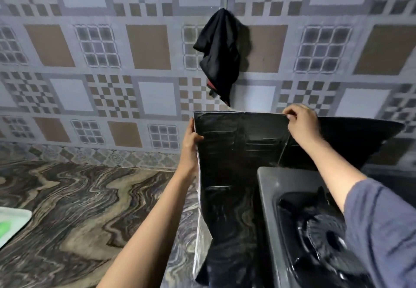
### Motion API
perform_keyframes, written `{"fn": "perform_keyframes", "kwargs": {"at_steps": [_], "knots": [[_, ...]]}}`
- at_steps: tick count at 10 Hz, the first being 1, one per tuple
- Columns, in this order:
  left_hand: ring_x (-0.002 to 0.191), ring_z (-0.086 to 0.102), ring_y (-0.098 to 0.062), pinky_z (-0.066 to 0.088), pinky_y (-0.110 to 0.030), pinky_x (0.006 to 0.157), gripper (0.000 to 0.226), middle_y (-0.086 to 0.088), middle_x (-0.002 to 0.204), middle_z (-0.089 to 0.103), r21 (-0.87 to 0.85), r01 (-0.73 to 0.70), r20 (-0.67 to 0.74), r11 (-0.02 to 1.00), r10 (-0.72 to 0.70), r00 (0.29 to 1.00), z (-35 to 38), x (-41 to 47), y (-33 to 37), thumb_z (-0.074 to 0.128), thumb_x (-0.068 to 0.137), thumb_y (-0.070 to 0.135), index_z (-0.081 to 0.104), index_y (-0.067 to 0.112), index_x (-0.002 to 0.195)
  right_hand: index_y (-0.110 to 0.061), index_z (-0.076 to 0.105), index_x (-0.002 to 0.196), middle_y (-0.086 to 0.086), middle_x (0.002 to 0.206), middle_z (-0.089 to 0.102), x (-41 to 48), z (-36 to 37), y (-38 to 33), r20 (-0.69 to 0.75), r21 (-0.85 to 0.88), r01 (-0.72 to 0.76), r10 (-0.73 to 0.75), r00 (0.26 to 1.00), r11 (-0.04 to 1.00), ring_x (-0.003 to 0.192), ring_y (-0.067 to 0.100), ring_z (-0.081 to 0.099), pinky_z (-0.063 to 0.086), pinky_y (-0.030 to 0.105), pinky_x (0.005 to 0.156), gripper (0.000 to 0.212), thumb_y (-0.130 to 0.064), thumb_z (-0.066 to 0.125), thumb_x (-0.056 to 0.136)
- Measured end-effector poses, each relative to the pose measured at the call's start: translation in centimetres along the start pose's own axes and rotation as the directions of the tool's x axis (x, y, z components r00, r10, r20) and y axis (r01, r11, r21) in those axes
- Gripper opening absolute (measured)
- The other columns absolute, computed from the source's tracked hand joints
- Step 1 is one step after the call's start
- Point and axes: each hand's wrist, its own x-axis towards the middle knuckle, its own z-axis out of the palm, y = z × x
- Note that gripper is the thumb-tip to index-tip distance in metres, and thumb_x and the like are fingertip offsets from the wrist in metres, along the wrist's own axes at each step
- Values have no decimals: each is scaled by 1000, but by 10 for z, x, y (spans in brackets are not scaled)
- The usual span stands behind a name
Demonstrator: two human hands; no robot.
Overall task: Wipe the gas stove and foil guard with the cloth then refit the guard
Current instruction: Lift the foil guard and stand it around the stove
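The dark, folded foil guard [234, 152] stands upright around the back-left corner of the grey gas stove [267, 188]. My left hand [190, 143] grips the guard's left edge, thumb on the inner face. At the top edge, near the fold, my right hand [300, 122] pinches the guard. The guard's silver outer side shows along the lower left edge. The stove's black burner [326, 236] sits at the lower right, partly hidden by my right sleeve. A black cloth [221, 55] hangs from a hook on the tiled wall above the guard.
A marbled brown counter [74, 209] stretches to the left of the stove. At the far left edge lies a white tray [13, 222] with something green on it. The patterned tile wall [112, 62] runs close behind the guard.
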Motion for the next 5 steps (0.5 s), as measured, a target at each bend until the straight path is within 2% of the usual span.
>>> {"fn": "perform_keyframes", "kwargs": {"at_steps": [1,2,3,4,5], "knots": [[99,53,-10,45,-17,74,52,-8,131,50,22,29,-13,999,-28,1000,18,2,-8,31,93,1,31,17,143,-5,65,105,12,112,63,0,3,-9,95,17,141,-142,985,990,106,28,54,40,29,89,25,3,48,88],[112,52,-24,45,-31,91,58,-8,123,53,-26,32,-21,999,-32,999,34,6,-8,38,82,5,39,19,138,-6,67,103,10,112,64,3,5,-6,109,22,180,-181,977,983,106,27,55,38,26,87,25,2,48,89],[86,53,-3,49,-8,66,53,5,104,53,60,49,-59,997,-45,997,52,7,-10,31,92,-2,30,17,142,-9,69,100,8,110,65,8,-2,8,76,1,135,-135,988,991,106,26,55,39,26,84,26,2,47,90],[79,63,7,48,-6,67,48,22,90,65,32,-52,123,998,47,991,75,10,-24,30,87,-9,42,8,131,-12,69,99,6,109,65,15,-17,34,36,-59,57,-55,998,997,103,25,56,43,29,79,28,3,47,89],[93,61,-8,50,-14,74,54,10,103,66,21,-6,115,1000,4,993,92,20,-39,33,84,-2,40,10,136,-12,70,97,7,106,65,21,-27,57,-12,-79,7,-8,1000,997,99,27,57,42,28,76,28,2,48,89]]}}
